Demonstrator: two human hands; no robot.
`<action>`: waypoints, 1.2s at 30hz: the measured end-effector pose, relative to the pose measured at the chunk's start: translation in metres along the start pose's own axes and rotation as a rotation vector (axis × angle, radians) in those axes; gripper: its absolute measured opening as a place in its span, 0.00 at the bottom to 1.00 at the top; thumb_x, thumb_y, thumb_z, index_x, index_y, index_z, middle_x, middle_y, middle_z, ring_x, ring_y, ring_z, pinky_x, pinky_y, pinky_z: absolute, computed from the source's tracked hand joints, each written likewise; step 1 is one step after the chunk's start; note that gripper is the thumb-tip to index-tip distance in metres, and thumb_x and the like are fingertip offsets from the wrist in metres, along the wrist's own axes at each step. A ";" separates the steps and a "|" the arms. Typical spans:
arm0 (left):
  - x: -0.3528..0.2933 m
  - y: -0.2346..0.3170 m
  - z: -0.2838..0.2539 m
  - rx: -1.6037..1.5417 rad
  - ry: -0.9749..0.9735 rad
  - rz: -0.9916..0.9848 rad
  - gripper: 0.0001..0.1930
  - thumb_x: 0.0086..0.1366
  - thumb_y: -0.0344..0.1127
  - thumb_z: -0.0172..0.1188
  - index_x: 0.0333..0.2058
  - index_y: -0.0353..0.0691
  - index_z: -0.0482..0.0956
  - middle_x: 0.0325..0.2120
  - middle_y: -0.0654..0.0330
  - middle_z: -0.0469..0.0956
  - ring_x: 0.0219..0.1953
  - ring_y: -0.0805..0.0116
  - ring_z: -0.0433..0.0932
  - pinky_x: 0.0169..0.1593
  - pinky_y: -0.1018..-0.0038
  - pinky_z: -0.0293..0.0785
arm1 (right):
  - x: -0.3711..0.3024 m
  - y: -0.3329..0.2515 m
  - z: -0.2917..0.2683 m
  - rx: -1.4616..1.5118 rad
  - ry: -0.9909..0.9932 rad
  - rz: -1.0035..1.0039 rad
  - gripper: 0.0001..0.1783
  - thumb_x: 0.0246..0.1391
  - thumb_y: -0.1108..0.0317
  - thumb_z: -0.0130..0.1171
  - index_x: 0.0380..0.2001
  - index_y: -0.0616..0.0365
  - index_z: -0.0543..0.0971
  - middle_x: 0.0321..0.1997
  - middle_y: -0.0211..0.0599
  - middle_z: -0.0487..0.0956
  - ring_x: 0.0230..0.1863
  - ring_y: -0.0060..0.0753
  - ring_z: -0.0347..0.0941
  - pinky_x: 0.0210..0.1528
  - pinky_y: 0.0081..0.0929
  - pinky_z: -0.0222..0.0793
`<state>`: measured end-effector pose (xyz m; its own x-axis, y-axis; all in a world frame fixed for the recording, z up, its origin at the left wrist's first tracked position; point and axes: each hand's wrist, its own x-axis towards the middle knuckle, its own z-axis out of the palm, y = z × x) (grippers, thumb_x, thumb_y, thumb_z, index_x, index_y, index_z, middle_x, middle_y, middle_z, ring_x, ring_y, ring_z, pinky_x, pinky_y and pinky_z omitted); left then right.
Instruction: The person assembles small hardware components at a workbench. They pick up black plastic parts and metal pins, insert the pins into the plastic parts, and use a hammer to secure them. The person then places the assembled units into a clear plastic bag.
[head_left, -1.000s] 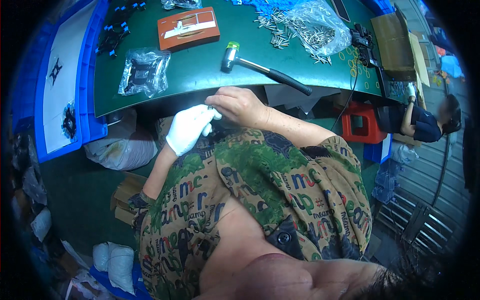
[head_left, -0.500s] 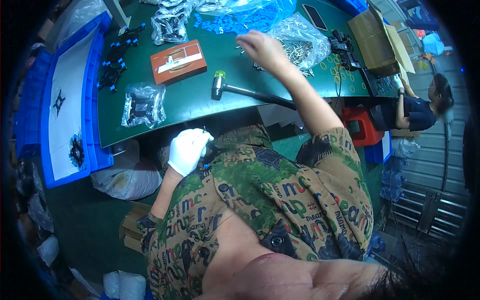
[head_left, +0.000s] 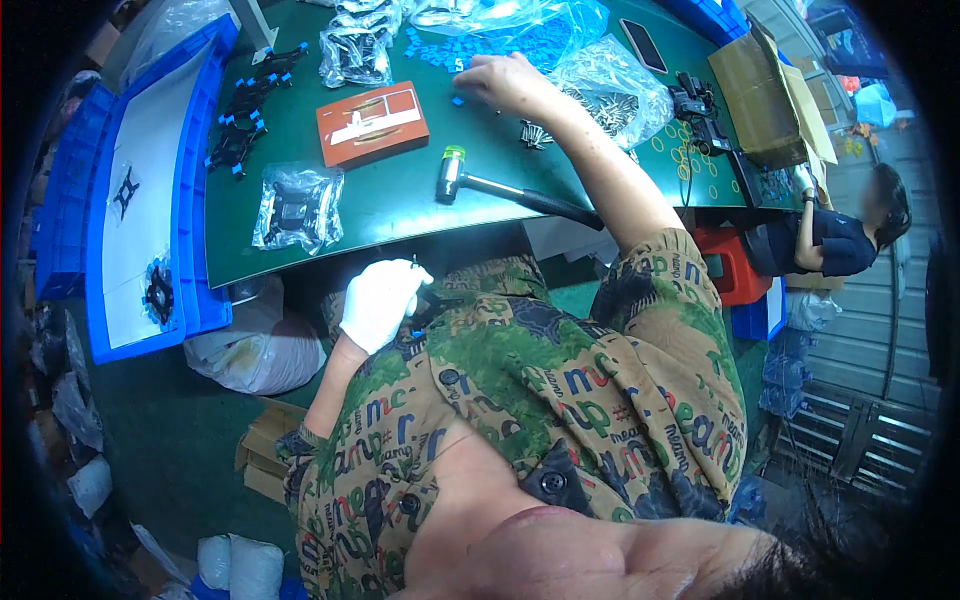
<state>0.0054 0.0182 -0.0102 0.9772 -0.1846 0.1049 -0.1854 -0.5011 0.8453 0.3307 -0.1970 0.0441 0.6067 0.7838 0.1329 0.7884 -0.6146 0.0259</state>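
Observation:
My left hand (head_left: 380,305), in a white glove, is closed in front of my lap below the table edge. A dark part, partly hidden by the fingers, is in it; it looks like a black bracket (head_left: 428,300) with a blue tip. My bare right hand (head_left: 512,85) is over the table with its fingers curled down and pressed together. Right at its fingertips is a small blue piece (head_left: 457,101). Beyond this hand spreads a heap of similar blue pieces (head_left: 520,42), partly under clear plastic. To its right, a clear bag (head_left: 630,85) holds metal screws.
A hammer (head_left: 452,175) lies near the front edge, beside an orange-brown box (head_left: 372,125) and a bagged black bracket (head_left: 297,208). Blue-tipped black brackets (head_left: 237,140) lie at left, by a blue tray (head_left: 190,250). A phone (head_left: 643,45), carton (head_left: 765,95) and co-worker (head_left: 840,240) are right.
My right hand has moved left and lowered toward the table, its fingers curling in. A small blue piece now shows at its fingertips. The left hand has kept its hold.

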 end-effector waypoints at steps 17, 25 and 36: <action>-0.002 0.003 -0.002 0.095 -0.023 0.064 0.12 0.56 0.30 0.61 0.40 0.47 0.81 0.24 0.64 0.77 0.27 0.67 0.78 0.33 0.69 0.77 | 0.006 -0.020 -0.017 -0.135 -0.143 -0.270 0.15 0.61 0.69 0.55 0.49 0.48 0.84 0.49 0.37 0.81 0.57 0.44 0.78 0.58 0.40 0.76; 0.000 0.003 0.000 0.128 -0.045 0.092 0.12 0.55 0.29 0.61 0.40 0.47 0.81 0.24 0.64 0.77 0.28 0.66 0.79 0.34 0.68 0.77 | 0.005 -0.039 -0.014 0.132 -0.103 -0.025 0.17 0.65 0.55 0.57 0.48 0.52 0.84 0.45 0.41 0.83 0.48 0.48 0.81 0.50 0.43 0.77; -0.002 0.005 -0.002 0.095 -0.039 0.049 0.10 0.57 0.30 0.61 0.39 0.46 0.81 0.24 0.65 0.77 0.27 0.66 0.79 0.34 0.69 0.77 | 0.002 -0.029 -0.007 0.080 -0.083 -0.195 0.15 0.64 0.61 0.58 0.51 0.47 0.83 0.44 0.38 0.80 0.48 0.45 0.80 0.50 0.44 0.75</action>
<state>0.0030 0.0172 -0.0053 0.9623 -0.2426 0.1231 -0.2439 -0.5684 0.7858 0.3080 -0.1784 0.0506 0.4453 0.8939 0.0508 0.8953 -0.4440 -0.0360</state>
